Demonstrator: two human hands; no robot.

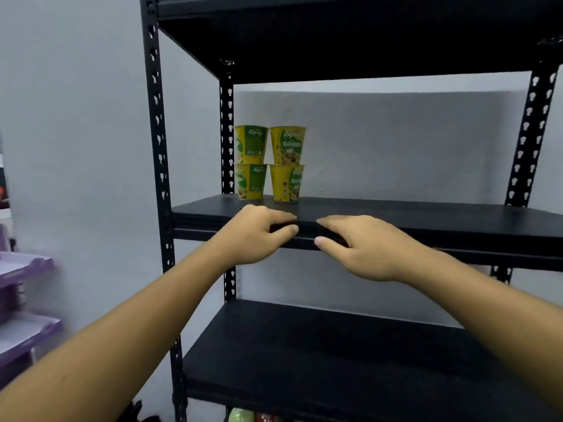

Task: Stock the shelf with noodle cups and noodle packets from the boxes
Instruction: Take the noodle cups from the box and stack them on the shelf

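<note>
Black shelf (411, 213) bears four stacked noodle cups (286, 147); purple trays (24, 269), perhaps, left.

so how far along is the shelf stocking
Early. Done: four noodle cups stand on the middle shelf, stacked two on two at its back left. In hand: nothing; left hand and right hand are empty at its front edge. Remaining: the shelf is mostly bare, with no packets in view.

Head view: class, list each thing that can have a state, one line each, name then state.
Yellow-and-green noodle cups, four, upright, stacked two high in two columns.
Black metal shelf board, carries the cups at its back left.
Left hand, empty, fingers loosely curved.
Right hand, empty, fingers loosely curved.
</note>
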